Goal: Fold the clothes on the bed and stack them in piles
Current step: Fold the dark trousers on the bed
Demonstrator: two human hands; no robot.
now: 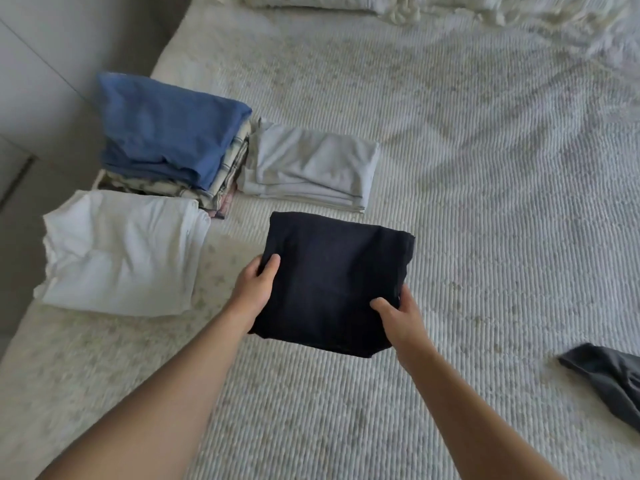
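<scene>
A folded dark navy garment [332,282] is held over the white ribbed bed cover [485,220]. My left hand [254,289] grips its left edge, thumb on top. My right hand [398,313] grips its near right corner, thumb on top as well. To the left lie three piles: a tall stack topped by a blue garment [166,129], a folded white garment [121,251] in front of it, and a folded pale grey garment [308,168] to its right. An unfolded dark grey garment [609,382] lies at the right edge.
Rumpled white bedding and pillows [450,8] lie along the far end of the bed. A grey floor and white wall [41,81] run beside the bed's left edge, close to the piles.
</scene>
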